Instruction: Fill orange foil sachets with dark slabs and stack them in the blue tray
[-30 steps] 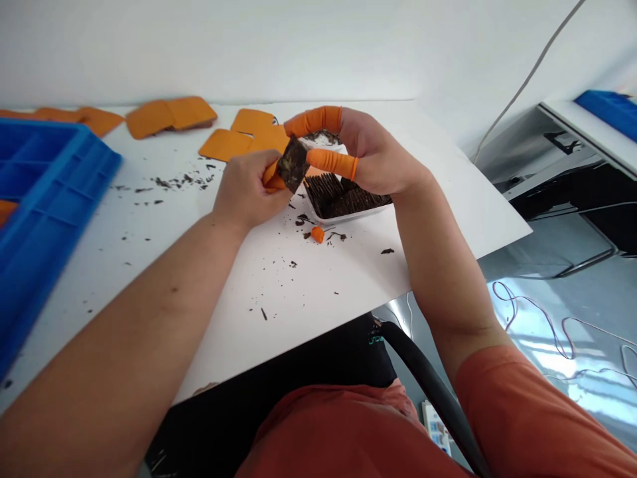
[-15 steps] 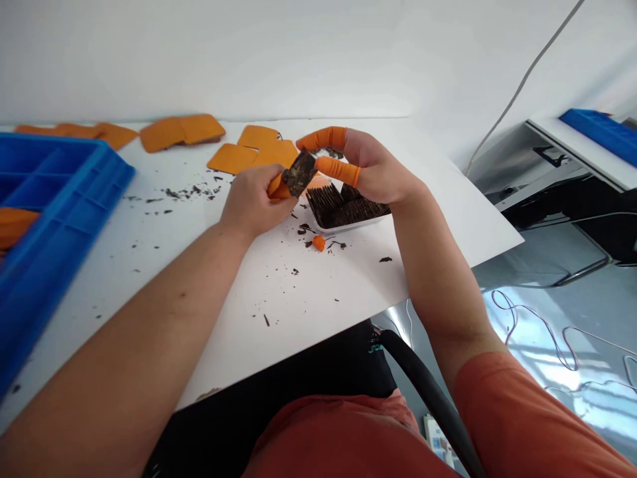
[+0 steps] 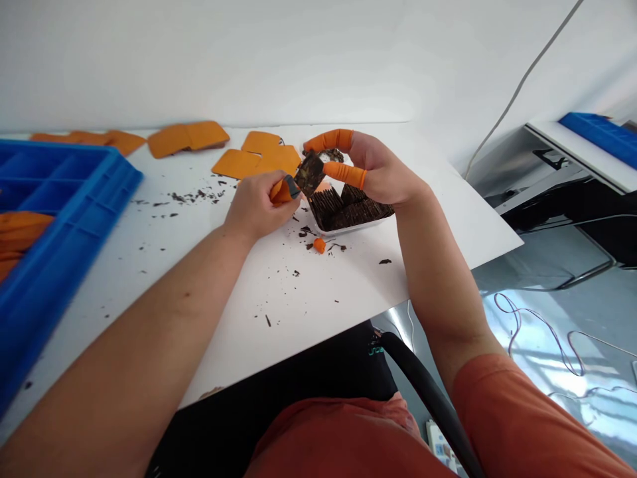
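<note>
Between thumb and finger, both in orange finger covers, my right hand [image 3: 365,162] pinches a dark brown flat piece [image 3: 310,174]. My left hand [image 3: 263,199] is closed beside it, around something orange with a dark grey end [image 3: 288,188]; how much of the orange is a finger cover I cannot tell. Just below my right hand, a white tray [image 3: 343,231] holds rows of thin dark pieces [image 3: 355,211]. A small orange lump [image 3: 319,245] and dark crumbs lie in front of the tray.
Orange flat pieces [image 3: 261,154] lie along the wall side of the white table [image 3: 318,318]. A blue compartment crate [image 3: 94,206] with orange pieces stands at left. Dark crumbs [image 3: 199,196] are scattered behind my left hand. A black chair arm is below the table edge.
The dark piece has moved slightly right, away from my left hand, with my right hand. The dark grey end at my left fingertips now shows.
</note>
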A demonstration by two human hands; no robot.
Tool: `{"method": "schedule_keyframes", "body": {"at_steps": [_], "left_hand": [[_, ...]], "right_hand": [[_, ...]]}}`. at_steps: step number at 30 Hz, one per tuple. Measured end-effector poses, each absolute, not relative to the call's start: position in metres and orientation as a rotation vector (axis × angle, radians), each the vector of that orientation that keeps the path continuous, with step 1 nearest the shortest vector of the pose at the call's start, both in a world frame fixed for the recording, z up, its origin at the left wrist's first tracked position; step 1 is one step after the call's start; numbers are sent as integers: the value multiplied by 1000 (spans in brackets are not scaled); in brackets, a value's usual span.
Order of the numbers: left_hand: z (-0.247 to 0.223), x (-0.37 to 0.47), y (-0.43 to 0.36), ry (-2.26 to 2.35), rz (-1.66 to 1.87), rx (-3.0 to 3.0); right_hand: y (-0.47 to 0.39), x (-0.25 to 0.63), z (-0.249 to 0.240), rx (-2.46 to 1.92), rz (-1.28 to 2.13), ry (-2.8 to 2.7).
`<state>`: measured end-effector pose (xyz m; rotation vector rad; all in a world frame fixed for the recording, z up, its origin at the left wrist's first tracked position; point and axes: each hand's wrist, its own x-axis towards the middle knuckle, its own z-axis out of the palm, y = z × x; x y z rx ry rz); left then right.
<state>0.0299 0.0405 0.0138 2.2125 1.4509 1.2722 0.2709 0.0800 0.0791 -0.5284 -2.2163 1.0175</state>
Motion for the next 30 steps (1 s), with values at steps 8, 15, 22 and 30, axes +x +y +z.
{"method": "schedule_keyframes", "body": {"at_steps": [8,15,22,30], "left_hand": [[14,28,40,1475,1207,2199],[15,27,39,1492,1183,2166],[16,25,38,1526,1132,2160],[17,25,38,1529,1091,2159]], "right_hand": [[78,271,77,-537,971,-2219],[78,270,76,-522,953,-2221],[74,266,77,-584,961,-2255],[74,263,76,-606,1004,-2247]]}}
